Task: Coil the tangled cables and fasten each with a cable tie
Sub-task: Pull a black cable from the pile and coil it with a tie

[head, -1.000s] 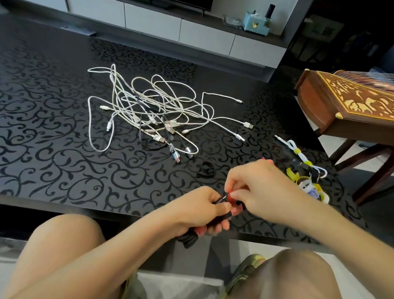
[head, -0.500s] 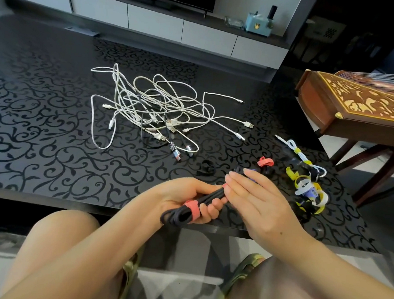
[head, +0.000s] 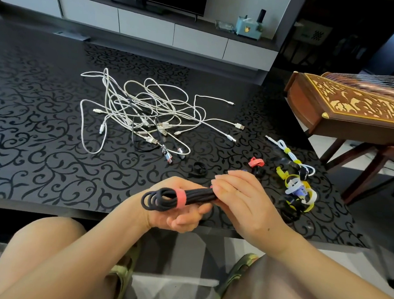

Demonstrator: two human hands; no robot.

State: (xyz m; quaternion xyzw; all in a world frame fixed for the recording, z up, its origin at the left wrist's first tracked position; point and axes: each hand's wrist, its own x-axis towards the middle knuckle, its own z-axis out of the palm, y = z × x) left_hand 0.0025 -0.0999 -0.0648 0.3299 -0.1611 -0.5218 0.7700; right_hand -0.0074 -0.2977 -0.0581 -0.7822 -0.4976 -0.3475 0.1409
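Observation:
A coiled black cable (head: 164, 197) lies across my left hand (head: 179, 216), bound near its left end by a red cable tie (head: 180, 198). My left palm faces up with the fingers loosely curled under the coil. My right hand (head: 241, 199) grips the coil's right end, fingers wrapped over it. A tangle of white cables (head: 142, 117) lies on the black patterned table (head: 29, 137) beyond my hands. Loose cable ties, red (head: 255, 162), black (head: 198, 169), yellow and white (head: 300, 191), lie to the right. A tied white cable (head: 289, 153) sits there too.
A carved wooden instrument (head: 357, 107) on a stand stands right of the table. A white TV cabinet (head: 153, 27) runs along the far wall. My bare knees and sandalled feet are below the table's near edge.
The coil has turned more level and the red tie now shows fully on its left end. My right hand has closed over the coil's right end. My left fingers have relaxed under it.

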